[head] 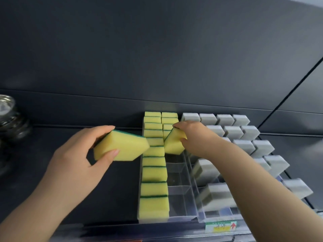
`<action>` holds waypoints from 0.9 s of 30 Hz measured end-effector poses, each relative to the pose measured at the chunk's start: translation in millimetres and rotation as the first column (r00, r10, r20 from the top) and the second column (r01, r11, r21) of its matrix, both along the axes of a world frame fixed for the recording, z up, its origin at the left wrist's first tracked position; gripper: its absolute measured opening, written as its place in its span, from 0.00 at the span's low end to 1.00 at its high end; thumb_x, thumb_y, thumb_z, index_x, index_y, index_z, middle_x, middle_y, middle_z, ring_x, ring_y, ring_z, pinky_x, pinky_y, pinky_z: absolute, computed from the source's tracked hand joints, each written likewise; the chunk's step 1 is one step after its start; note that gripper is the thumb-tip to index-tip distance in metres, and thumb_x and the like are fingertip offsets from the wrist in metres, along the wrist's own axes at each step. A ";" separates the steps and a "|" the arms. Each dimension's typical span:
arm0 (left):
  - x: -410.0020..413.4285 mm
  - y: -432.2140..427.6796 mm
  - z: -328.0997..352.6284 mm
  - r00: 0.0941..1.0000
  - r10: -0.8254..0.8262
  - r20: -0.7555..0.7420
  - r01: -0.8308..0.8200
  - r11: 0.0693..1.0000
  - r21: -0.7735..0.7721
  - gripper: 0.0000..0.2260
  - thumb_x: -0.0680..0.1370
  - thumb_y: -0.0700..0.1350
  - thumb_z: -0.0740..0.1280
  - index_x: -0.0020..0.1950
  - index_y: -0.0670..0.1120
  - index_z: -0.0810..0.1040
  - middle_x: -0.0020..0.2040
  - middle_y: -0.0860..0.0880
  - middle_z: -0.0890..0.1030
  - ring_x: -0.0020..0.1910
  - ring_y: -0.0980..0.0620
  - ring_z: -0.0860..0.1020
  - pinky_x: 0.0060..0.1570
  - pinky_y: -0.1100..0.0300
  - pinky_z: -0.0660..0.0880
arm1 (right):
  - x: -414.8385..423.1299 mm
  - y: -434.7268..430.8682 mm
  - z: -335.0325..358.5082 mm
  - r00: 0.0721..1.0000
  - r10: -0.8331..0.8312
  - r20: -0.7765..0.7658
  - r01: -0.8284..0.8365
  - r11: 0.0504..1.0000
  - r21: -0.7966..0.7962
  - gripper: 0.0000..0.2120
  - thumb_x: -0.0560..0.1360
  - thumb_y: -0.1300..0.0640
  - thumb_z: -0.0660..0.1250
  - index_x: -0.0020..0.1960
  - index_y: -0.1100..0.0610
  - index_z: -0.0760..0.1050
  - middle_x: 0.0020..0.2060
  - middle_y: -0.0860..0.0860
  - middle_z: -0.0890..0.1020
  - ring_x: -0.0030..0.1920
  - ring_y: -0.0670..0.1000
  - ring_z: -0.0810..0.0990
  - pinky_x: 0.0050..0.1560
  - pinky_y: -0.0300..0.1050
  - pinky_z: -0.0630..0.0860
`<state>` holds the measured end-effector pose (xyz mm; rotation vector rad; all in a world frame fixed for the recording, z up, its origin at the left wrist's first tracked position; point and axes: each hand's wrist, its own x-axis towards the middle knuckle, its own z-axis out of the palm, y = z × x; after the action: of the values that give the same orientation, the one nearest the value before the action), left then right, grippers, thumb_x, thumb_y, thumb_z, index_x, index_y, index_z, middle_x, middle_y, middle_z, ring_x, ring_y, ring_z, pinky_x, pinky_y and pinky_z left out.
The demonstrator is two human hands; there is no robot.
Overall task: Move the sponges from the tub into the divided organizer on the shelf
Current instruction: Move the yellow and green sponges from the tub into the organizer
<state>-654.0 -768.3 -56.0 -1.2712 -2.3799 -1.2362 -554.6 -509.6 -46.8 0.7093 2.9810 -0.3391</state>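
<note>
Head view shows the left hand [78, 154] holding a yellow sponge [125, 147] over the dark shelf [104, 180], just beside the divided organizer [178, 194]. The thumb is against the yellow face and the fingers are curled over the green side. The right hand [197, 137] grips a second yellow sponge [174, 144], tilted, at the second column of the organizer. It seems to touch the back row sponges [169, 117] that stand there, but the hand covers this place, so I cannot be sure.

The leftmost column [153, 172] is filled with yellow sponges from back to front. In the second column only the back cells are filled, and the clear cells toward the front are empty. Grey sponges [232, 131] stand in the columns on the right, and a few front cells there look empty too.

The tub is not in view, so how many sponges remain in it cannot be told. I judge the task to be well past the middle: the two sponges in the hands are not yet placed, and several cells wait for more.
</note>
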 end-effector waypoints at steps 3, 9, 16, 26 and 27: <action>4.3 -3.2 -1.6 1.000 0.011 0.010 -0.011 1.000 0.002 0.22 0.69 0.54 0.66 0.62 0.58 0.72 0.55 0.73 0.70 0.54 0.73 0.69 0.48 0.76 0.68 | -4.4 1.8 4.2 0.999 0.017 0.049 -0.018 1.000 0.018 0.29 0.73 0.66 0.58 0.71 0.50 0.61 0.66 0.53 0.69 0.58 0.56 0.73 0.53 0.49 0.75; 16.8 -6.6 -0.6 0.999 0.040 0.021 -0.039 0.999 -0.028 0.22 0.69 0.51 0.67 0.63 0.56 0.72 0.54 0.73 0.70 0.54 0.74 0.69 0.48 0.83 0.62 | -6.1 1.0 0.9 0.990 0.063 0.130 -0.070 0.996 0.055 0.26 0.74 0.64 0.59 0.70 0.49 0.63 0.64 0.52 0.70 0.56 0.55 0.75 0.51 0.48 0.76; 28.6 -9.2 1.9 0.997 0.081 -0.016 -0.082 0.996 -0.028 0.22 0.69 0.53 0.66 0.63 0.58 0.71 0.55 0.74 0.70 0.54 0.73 0.70 0.43 0.73 0.68 | -12.4 0.0 -12.1 0.977 0.133 0.168 -0.165 0.966 0.197 0.18 0.73 0.64 0.62 0.62 0.55 0.69 0.56 0.52 0.71 0.54 0.54 0.72 0.40 0.46 0.70; 37.4 -10.8 2.0 0.997 0.058 -0.054 -0.060 0.997 -0.054 0.22 0.69 0.53 0.66 0.63 0.57 0.72 0.54 0.74 0.70 0.54 0.74 0.69 0.43 0.73 0.69 | -16.0 -0.9 -22.6 0.962 0.209 0.178 -0.252 0.928 0.275 0.17 0.73 0.65 0.65 0.61 0.58 0.67 0.54 0.55 0.71 0.54 0.56 0.72 0.47 0.49 0.74; 37.4 -9.7 2.8 0.997 0.057 -0.055 -0.060 0.997 -0.052 0.22 0.69 0.53 0.66 0.63 0.57 0.72 0.54 0.73 0.71 0.54 0.74 0.69 0.42 0.73 0.68 | -14.6 0.2 -21.3 0.962 0.207 0.175 -0.248 0.934 0.258 0.17 0.73 0.64 0.64 0.61 0.58 0.67 0.54 0.55 0.71 0.54 0.56 0.72 0.47 0.49 0.75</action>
<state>-616.6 -778.0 -53.2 -1.2242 -2.4092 -1.1148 -569.1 -509.4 -68.0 0.3751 2.9551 0.1436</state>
